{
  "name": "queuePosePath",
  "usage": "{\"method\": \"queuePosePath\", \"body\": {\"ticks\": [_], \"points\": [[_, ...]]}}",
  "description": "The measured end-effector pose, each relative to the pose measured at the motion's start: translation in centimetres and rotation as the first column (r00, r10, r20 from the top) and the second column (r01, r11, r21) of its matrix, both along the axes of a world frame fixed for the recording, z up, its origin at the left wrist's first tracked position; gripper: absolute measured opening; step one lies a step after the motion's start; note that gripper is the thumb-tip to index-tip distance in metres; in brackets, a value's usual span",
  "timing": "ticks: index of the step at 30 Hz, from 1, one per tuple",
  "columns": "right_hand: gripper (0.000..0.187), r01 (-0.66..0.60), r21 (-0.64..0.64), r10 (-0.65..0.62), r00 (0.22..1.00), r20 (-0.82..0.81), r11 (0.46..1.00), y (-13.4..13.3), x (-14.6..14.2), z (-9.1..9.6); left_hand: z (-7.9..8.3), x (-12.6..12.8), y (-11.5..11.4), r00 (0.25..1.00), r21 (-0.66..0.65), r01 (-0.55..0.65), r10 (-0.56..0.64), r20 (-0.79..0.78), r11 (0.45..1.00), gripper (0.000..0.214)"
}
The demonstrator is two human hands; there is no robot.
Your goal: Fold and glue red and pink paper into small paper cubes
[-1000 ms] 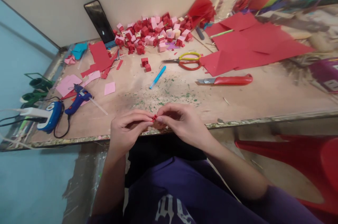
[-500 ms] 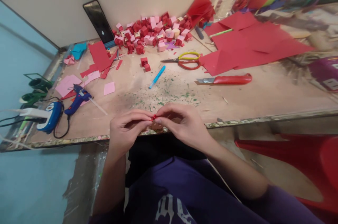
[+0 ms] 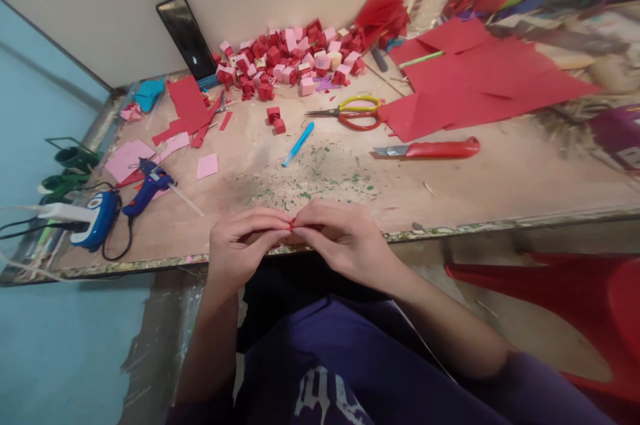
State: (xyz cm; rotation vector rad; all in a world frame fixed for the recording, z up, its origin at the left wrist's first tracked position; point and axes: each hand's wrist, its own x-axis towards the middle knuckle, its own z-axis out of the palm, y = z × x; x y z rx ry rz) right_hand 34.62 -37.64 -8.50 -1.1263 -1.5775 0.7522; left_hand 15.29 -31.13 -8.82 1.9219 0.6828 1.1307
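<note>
My left hand (image 3: 245,245) and my right hand (image 3: 340,238) meet at the near edge of the wooden table (image 3: 500,178), fingertips pinched together on a small red paper piece (image 3: 292,223). Only a sliver of the paper shows between the fingers; the rest is hidden. Both hands are closed around it. Beyond them on the table lie a blue pen (image 3: 299,144), scissors with a red and a yellow handle (image 3: 350,113) and a red utility knife (image 3: 430,148).
A heap of red and pink paper cubes (image 3: 290,65) sits by the wall beside a propped phone (image 3: 186,38). Large red paper sheets (image 3: 480,78) cover the right. A blue glue gun (image 3: 147,188), a power strip (image 3: 95,218) and pink scraps (image 3: 130,158) lie left. A red chair (image 3: 575,305) stands at right.
The fingertips have closed tighter over the red piece, so less of it shows. The view has shifted very slightly; nothing on the table has moved.
</note>
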Motion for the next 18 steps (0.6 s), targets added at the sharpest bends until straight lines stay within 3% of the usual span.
{"method": "queuePosePath", "body": {"ticks": [9,18], "points": [[0.009,0.032,-0.239,-0.075,0.982,-0.175,0.971,0.49,-0.07,0.29,0.08,0.11,-0.01,1.0,0.027,-0.026,0.026,-0.001,0.999,0.012],[0.01,-0.005,-0.262,-0.056,0.973,-0.225,0.965,0.49,0.05,0.24,-0.02,-0.05,-0.1,1.0,0.01,-0.004,0.004,0.003,1.0,0.013]]}}
